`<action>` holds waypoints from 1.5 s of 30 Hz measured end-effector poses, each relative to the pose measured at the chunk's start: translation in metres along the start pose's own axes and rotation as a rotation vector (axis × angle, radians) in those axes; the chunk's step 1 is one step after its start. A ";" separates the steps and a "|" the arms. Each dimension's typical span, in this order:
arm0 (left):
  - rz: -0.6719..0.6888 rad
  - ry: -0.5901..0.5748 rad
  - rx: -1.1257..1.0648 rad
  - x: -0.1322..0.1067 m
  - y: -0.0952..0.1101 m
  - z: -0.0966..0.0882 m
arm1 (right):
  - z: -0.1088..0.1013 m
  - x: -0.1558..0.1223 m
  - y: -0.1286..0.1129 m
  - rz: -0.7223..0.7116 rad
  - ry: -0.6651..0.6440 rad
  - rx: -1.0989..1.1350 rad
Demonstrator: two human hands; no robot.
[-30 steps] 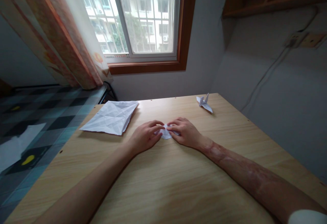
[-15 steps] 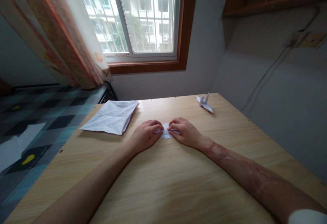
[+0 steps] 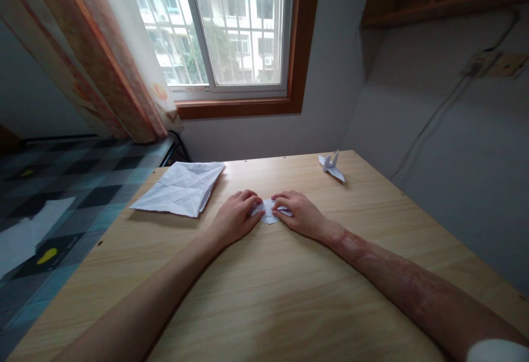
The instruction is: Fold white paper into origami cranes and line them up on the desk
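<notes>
A small folded piece of white paper (image 3: 269, 211) lies on the wooden table (image 3: 264, 296), between my two hands. My left hand (image 3: 238, 216) grips its left side, thumb in front and fingers curled behind. On the right side, my right hand (image 3: 300, 212) pinches the paper with thumb and fingers. Parts of the paper are hidden under the fingers. Beyond my right hand, near the table's back edge, stands a white origami crane (image 3: 331, 167). To the left of my left hand lie creased white paper sheets (image 3: 179, 188).
Left of the table is a bed with a checked cover (image 3: 99, 185), with white paper (image 3: 37, 230) lying on it. A window (image 3: 243, 31) and a curtain (image 3: 86, 48) are behind. A wooden shelf (image 3: 475, 4) and a socket with a cable (image 3: 481, 64) are on the right wall.
The fingers of my left hand have lifted and drawn back slightly, showing a little more of the paper's left side. My right hand stays nearly the same.
</notes>
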State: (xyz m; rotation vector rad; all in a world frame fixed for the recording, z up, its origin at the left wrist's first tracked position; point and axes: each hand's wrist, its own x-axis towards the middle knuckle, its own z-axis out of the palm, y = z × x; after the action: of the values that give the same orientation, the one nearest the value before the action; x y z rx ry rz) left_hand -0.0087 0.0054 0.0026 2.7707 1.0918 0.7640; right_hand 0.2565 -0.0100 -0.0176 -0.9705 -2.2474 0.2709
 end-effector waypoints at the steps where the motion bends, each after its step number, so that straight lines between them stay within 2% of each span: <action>1: -0.002 -0.002 -0.002 0.000 0.000 0.000 | 0.000 0.000 0.000 -0.002 0.000 -0.001; 15: -0.028 -0.011 -0.074 0.001 0.000 -0.002 | -0.001 -0.001 -0.002 0.047 0.015 0.034; 26: -0.101 -0.018 -0.117 0.000 0.007 -0.005 | -0.008 0.002 -0.011 0.019 -0.032 0.048; 31: -0.058 -0.016 -0.097 0.000 0.005 -0.004 | -0.007 0.002 -0.011 0.002 -0.027 0.060; 37: 0.000 -0.009 -0.083 0.000 0.004 -0.005 | -0.007 0.000 -0.012 0.060 0.020 0.070; 42: 0.030 -0.021 -0.106 0.000 0.006 -0.006 | -0.009 0.000 -0.014 0.038 0.049 0.101; 45: 0.037 -0.028 -0.104 0.000 0.006 -0.006 | -0.009 0.001 -0.012 -0.020 0.018 0.071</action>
State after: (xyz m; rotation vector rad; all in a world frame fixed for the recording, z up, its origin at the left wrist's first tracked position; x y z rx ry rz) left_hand -0.0078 0.0007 0.0093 2.7136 0.9698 0.7608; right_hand 0.2550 -0.0178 -0.0051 -0.9096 -2.2141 0.3297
